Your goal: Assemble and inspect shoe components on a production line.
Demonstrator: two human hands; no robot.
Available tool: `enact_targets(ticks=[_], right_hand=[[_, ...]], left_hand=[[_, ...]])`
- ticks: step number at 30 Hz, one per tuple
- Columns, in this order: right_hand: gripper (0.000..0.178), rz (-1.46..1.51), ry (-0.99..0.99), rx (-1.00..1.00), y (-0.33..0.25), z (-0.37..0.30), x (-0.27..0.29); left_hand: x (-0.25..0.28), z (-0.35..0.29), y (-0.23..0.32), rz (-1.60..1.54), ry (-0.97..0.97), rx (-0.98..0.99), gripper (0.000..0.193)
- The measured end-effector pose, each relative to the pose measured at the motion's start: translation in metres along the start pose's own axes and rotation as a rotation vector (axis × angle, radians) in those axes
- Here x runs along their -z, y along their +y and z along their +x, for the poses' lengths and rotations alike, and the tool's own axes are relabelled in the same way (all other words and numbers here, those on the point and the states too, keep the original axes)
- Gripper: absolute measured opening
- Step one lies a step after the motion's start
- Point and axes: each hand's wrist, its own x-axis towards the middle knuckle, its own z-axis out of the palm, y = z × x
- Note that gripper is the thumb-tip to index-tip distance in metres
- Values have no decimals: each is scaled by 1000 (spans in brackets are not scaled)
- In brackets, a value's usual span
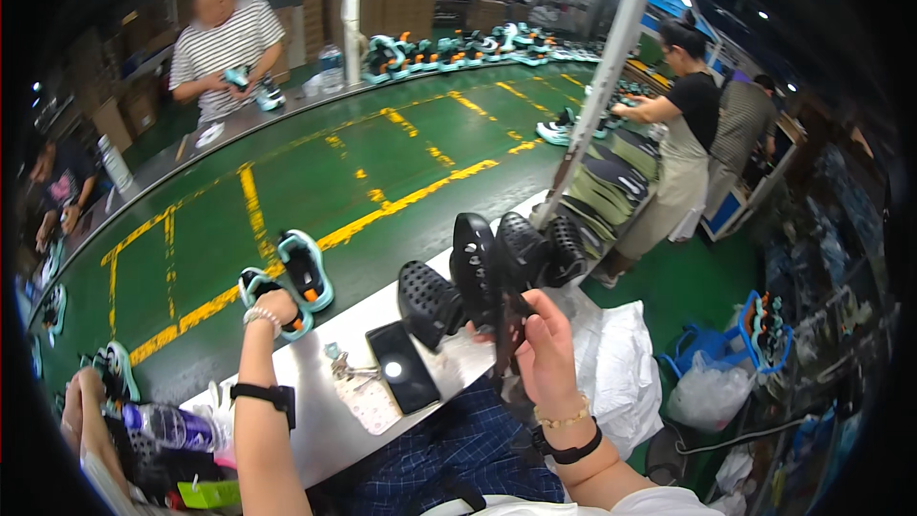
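Left of centre in the frame, a black-and-teal sneaker [256, 284] is seen on the green conveyor belt [401, 177], just beside a second sneaker [304, 268]. The left hand [276, 306] is laid over its near end; whether the fingers are clamped cannot be told. The hands are well apart: a dark piece [509, 354] is held in the right hand [544, 344] at centre (blurred; its kind cannot be made out). Beyond it, black shoe forms [430, 301] are stood near the far edge of the white surface [315, 425].

Handling, as judged: the sneaker is expected to be light, with a soft upper that gives under pressure and a firmer, grippy teal sole. Hold is best taken at the heel collar or around the midsole. The forms are judged stiff, smooth and somewhat slippery.
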Motion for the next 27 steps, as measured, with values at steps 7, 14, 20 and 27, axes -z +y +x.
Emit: enact_targets(ticks=[7, 14, 20, 27], right_hand=[[23, -803, -140, -127, 62, 33, -26], [34, -1355, -368, 113, 105, 48, -69], [38, -1162, -560, -104, 136, 60, -103], [47, -1388, -817, 9, 159, 93, -113]], left_hand=[[-1, -35, 12, -49, 178, 37, 25], [-6, -159, 52, -1861, 390, -394, 55], [-10, -179, 46, -2044, 622, -276, 50], [-17, -166, 35, -2099, 792, -288, 43]])
